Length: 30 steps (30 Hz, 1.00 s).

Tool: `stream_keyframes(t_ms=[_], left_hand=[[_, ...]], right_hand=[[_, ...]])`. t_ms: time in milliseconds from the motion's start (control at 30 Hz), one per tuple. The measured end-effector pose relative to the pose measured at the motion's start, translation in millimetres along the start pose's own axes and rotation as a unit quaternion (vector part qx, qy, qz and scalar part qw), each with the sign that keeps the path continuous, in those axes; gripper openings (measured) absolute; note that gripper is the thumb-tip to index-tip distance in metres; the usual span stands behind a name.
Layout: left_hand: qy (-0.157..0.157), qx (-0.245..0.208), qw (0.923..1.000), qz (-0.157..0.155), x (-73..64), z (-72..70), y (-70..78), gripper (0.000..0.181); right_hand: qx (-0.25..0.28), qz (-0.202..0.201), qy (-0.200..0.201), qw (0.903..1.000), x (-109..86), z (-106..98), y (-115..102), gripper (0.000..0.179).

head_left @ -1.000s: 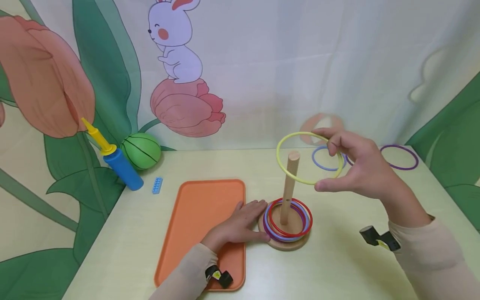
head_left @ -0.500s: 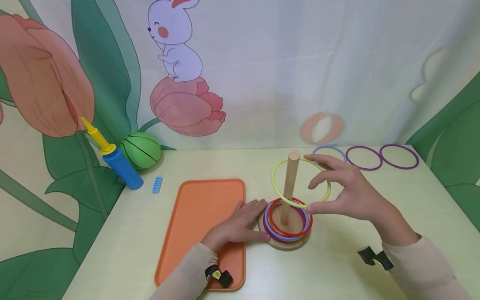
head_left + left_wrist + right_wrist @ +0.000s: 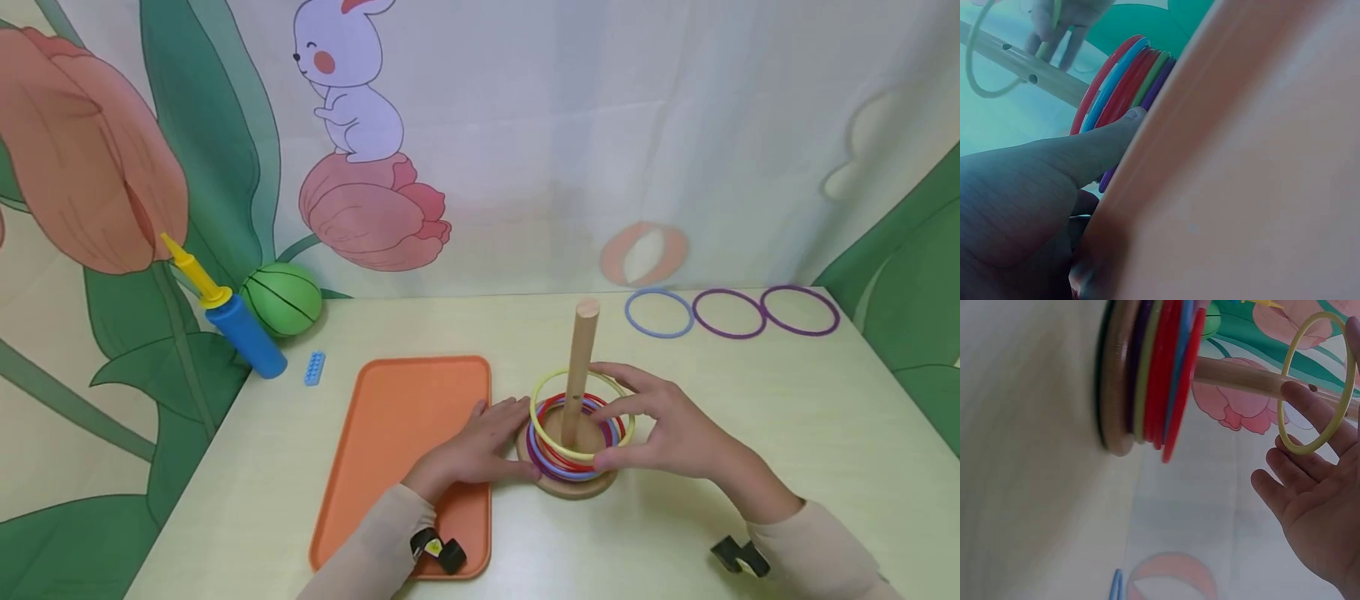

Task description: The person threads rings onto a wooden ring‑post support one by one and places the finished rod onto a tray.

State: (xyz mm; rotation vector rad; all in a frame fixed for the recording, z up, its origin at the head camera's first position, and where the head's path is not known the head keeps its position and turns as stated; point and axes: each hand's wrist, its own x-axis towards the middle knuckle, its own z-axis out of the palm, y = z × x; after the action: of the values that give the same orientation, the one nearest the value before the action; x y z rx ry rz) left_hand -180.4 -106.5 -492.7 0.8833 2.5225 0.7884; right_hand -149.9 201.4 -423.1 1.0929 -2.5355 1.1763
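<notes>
We see the right hand (image 3: 671, 425) lower than a moment ago, and the yellow ring (image 3: 533, 417) has come down with it: the ring now stands around the wooden post (image 3: 580, 358), where it was beside and above the top. For the work in hand, we judge that threading is done and only the drop onto the stacked rings (image 3: 1154, 387) remains, since both wrist views show a gap below it. The right fingers and thumb are gripping the yellow ring by its rim. The left hand (image 3: 480, 446) lies across the edge of the orange tray (image 3: 420, 408), fingers extended and touching the round base (image 3: 573, 493); we judge that it steadies it. Around them we see a pale table (image 3: 637, 558) with a blue ring (image 3: 660, 336) and two purple rings (image 3: 729, 337) along its far right edge. A small blue block (image 3: 314, 368), a green ball (image 3: 282, 300) and a pump (image 3: 243, 333) are at the left, before a curtain (image 3: 525, 167) printed with a rabbit and tulips.
</notes>
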Motion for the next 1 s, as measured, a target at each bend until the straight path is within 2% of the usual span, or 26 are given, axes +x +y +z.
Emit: stream_keyframes(t_ms=[367, 667, 1000], left_hand=[[-0.001, 0.012, 0.9999, 0.003, 1.3, -0.5, 0.9, 0.101], [0.0, 0.011, 0.9999, 0.0, -0.1, -0.1, 1.1, 0.1], [-0.001, 0.007, 1.0, 0.0, 0.1, -1.0, 1.3, 0.101]], right_hand=[[0.003, 0.04, -0.035, 0.9986, -9.6, 12, 13, 0.036], [-0.007, 0.069, -0.067, 0.9954, -10.2, 20, 25, 0.042], [0.006, 0.076, -0.102, 0.9919, -8.5, 26, 34, 0.049]])
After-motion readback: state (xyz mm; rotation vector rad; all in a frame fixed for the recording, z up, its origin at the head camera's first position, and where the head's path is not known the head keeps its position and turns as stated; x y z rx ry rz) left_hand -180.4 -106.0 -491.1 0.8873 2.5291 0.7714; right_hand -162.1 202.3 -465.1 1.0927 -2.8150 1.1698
